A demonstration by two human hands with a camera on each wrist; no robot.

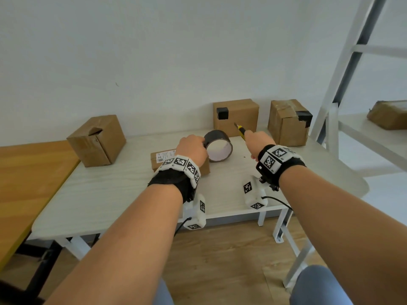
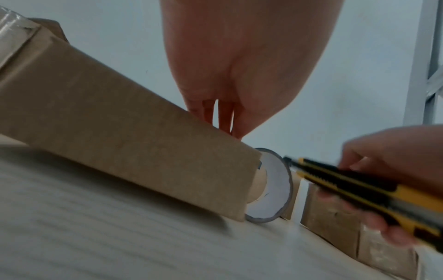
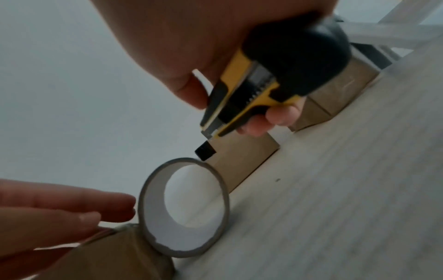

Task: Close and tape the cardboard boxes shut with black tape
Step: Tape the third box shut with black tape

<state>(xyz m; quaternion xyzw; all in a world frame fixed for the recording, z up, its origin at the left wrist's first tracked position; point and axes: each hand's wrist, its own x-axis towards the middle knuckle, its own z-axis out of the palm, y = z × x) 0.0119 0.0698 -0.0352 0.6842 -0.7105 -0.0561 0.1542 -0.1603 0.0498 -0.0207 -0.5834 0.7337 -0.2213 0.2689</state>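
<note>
Left hand (image 1: 193,149) — straight fingers against tape roll (image 1: 218,148); right hand (image 1: 259,143) clenched round knife (image 1: 240,129).

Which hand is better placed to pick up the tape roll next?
Left. The left hand has its fingers at the tape roll; the right hand is busy gripping the knife.

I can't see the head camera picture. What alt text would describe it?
Over a pale table, the left hand touches an upright roll of black tape while the right hand grips a yellow utility knife. Four cardboard boxes stand around them.
</note>
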